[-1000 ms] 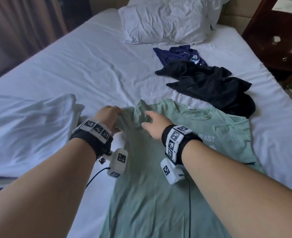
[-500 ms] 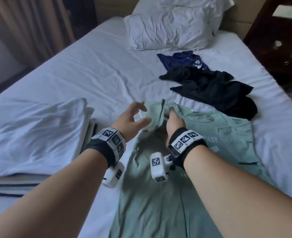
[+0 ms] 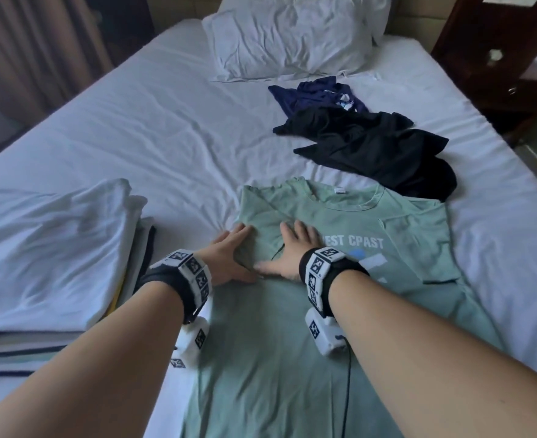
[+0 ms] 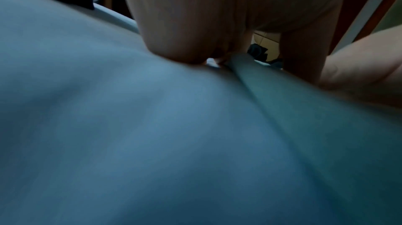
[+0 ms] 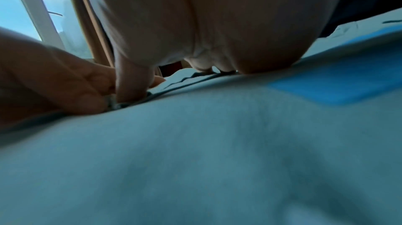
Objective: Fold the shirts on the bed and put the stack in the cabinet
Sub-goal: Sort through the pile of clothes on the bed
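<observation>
the pale green cotton t-shirt (image 3: pixel 340 279) is lying flat, collar pointing to the frame's top, long axis running top to bottom. the left hand (image 3: pixel 229 257) and right hand (image 3: pixel 287 251) are pressing flat, fingers extended, on its folded left sleeve, grasping nothing.

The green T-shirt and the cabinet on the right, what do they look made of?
Green T-shirt: soft matte knit, probably cotton jersey; it lies limp and creases under both hands. Cabinet: dark reddish wood, glossy finish, judging by its sheen.

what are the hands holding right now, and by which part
Nothing is held. The left hand and right hand lie flat with straight fingers, pressing the folded-in left sleeve area of the green shirt.
</observation>
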`<control>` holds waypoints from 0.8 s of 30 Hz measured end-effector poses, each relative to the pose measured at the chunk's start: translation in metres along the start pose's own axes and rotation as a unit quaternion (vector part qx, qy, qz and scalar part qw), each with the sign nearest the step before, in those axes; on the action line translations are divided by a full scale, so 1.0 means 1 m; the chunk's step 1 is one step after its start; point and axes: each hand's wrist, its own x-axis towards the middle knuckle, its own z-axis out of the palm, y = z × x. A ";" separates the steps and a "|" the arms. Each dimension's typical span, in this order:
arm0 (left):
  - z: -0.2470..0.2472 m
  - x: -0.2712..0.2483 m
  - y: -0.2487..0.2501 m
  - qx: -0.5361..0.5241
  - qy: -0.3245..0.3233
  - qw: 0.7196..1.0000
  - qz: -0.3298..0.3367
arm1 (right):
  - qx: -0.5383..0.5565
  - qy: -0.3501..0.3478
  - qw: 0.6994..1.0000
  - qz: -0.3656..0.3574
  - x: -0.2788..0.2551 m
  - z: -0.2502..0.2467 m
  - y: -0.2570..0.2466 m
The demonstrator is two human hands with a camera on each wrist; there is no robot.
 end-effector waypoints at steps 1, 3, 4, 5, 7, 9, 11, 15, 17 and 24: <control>-0.001 0.002 -0.004 -0.041 0.001 0.999 0.005 | -0.001 -0.008 1.000 0.000 0.001 0.000 0.001; -0.003 0.003 -0.007 -0.217 0.021 0.976 -0.005 | -0.003 -0.016 1.000 0.004 0.002 -0.001 0.000; -0.001 0.004 -0.008 -0.286 0.046 0.957 -0.001 | -0.004 -0.014 1.000 0.006 0.001 -0.002 -0.001; 0.001 0.005 -0.008 -0.305 0.070 0.950 0.003 | -0.003 -0.011 1.000 0.010 0.000 -0.001 -0.002; 0.004 0.010 -0.011 -0.217 0.078 0.973 0.002 | 0.001 -0.004 1.000 0.014 -0.002 -0.003 -0.003; 0.006 0.013 -0.012 -0.071 0.058 0.996 -0.002 | 0.002 0.011 1.000 0.012 -0.003 -0.007 -0.003; 0.004 0.015 -0.012 -0.025 0.051 0.998 -0.008 | 0.002 0.025 1.000 0.011 -0.003 -0.009 -0.002; 0.010 0.016 -0.011 -0.008 0.075 0.997 0.007 | -0.013 0.002 1.000 0.014 0.005 0.003 -0.001; 0.012 0.017 -0.008 0.003 0.084 0.996 0.004 | -0.019 -0.003 1.000 0.017 0.008 0.005 -0.001; 0.009 0.009 0.005 0.041 0.098 0.994 -0.028 | 0.132 0.068 0.989 -0.028 -0.028 -0.028 0.021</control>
